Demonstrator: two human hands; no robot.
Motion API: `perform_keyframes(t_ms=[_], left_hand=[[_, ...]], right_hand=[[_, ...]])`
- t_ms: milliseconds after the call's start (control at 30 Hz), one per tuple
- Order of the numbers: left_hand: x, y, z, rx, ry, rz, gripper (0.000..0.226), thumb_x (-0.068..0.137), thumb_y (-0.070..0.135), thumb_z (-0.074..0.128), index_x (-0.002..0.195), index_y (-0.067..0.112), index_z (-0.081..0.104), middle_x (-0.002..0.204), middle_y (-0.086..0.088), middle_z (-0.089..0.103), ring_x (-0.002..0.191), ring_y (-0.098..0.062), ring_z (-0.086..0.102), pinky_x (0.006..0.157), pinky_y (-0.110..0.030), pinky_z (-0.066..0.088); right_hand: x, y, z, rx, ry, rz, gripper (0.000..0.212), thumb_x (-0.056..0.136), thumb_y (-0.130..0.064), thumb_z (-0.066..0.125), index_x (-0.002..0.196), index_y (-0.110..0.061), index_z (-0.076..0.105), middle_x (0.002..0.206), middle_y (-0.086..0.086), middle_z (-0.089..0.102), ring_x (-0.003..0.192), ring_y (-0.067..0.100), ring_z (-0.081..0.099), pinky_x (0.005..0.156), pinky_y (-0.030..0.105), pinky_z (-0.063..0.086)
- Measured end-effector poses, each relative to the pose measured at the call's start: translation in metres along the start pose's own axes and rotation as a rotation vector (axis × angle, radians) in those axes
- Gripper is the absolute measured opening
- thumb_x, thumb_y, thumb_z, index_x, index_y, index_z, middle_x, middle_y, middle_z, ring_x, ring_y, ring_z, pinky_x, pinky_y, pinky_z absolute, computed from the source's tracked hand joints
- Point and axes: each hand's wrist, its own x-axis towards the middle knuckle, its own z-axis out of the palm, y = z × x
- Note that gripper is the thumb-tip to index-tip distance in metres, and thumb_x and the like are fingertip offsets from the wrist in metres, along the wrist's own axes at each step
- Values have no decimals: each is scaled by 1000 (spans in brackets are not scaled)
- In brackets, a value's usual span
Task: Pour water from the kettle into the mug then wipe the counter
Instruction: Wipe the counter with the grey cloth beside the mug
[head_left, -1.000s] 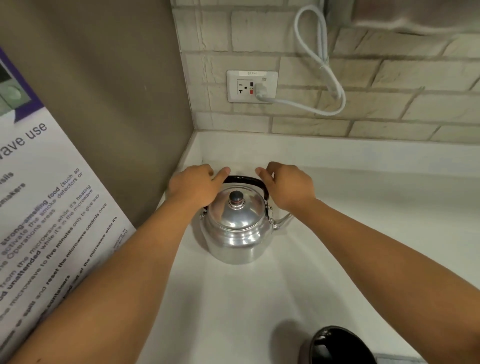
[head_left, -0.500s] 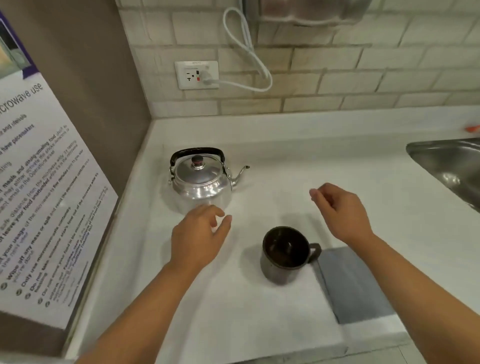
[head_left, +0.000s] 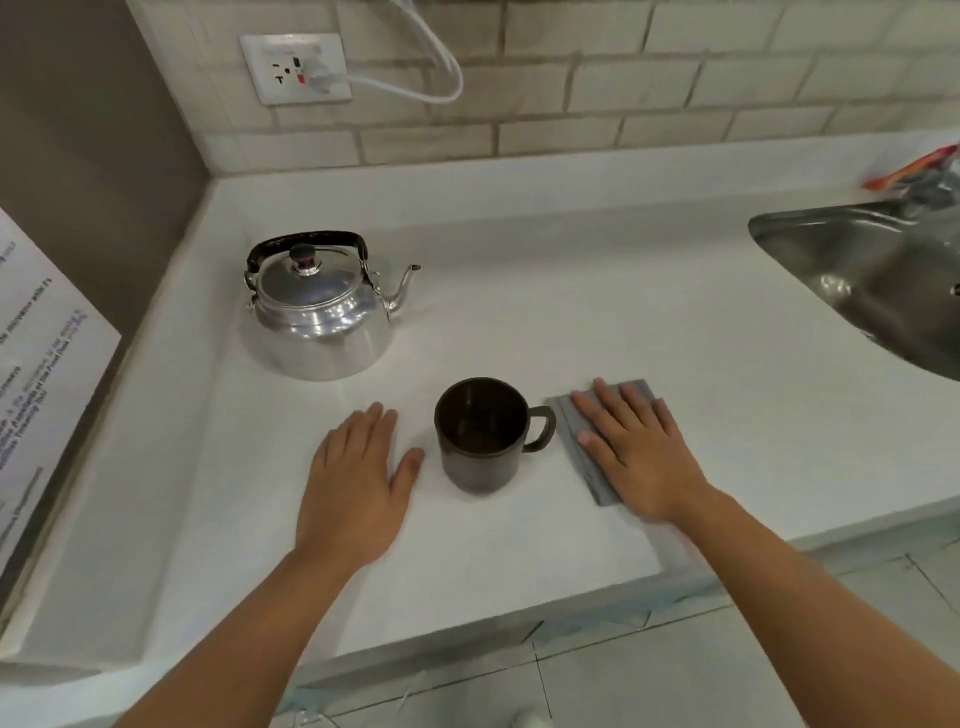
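Observation:
A shiny metal kettle (head_left: 319, 312) with a black handle stands upright near the left back of the white counter (head_left: 597, 322), spout pointing right. In front of it sits a dark brown mug (head_left: 480, 436), handle to the right. My left hand (head_left: 358, 483) lies flat and open on the counter just left of the mug, not touching it. My right hand (head_left: 636, 452) rests flat, fingers spread, on a folded grey cloth (head_left: 579, 439) right of the mug, covering most of it. No water is visible in the mug.
A steel sink (head_left: 872, 280) is set into the counter at the right, with an orange packet (head_left: 914, 171) behind it. A wall socket (head_left: 296, 67) with a white cable is on the tiled wall. A printed notice (head_left: 36, 353) leans at the left.
Both hands left the kettle's handle, came back toward the counter's front edge and dropped flat: the left onto the counter, the right onto the grey cloth. The view has pulled back.

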Motion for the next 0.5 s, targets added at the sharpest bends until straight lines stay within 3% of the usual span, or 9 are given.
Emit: perform_keyframes(t_ms=[133,200,367,433,500], left_hand=[[2,2,-2,31,-29,-12,72,94,62,12,153,22,12,160,5,9,146,-12,4,117,-31,-2],[3,2,-4,53,-41,-10,71,94,62,10,153,22,8,160,6,7,146,-10,0,117,-30,-3],[2,5,-5,49,-42,-21,74,92,65,8,153,24,9,160,9,6,145,-5,-4,117,-30,-2],[2,5,-6,41,-31,-28,73,92,65,12,153,24,12,159,9,9,145,-5,-1,117,-27,-2],[1,5,-6,47,-24,-28,72,93,64,15,153,23,14,159,9,11,145,-5,0,117,-28,-1]], right_hand=[[85,10,-12,-30,-11,158,58,99,-47,11,153,-30,1,163,2,-1,148,29,-5,117,51,-2],[125,-9,-12,-84,-58,129,58,99,-45,9,153,-25,-2,163,7,-4,147,33,-7,117,54,-2],[162,-55,0,-127,-176,-508,57,99,-48,9,153,-29,-1,163,1,-4,148,24,-8,117,44,-6],[174,-40,-5,-106,-151,-464,58,99,-49,11,153,-29,1,163,1,-1,148,24,-6,116,43,-5],[180,-23,-10,-146,-113,-267,60,99,-47,12,153,-24,-2,163,5,-2,148,28,-6,117,47,-3]])
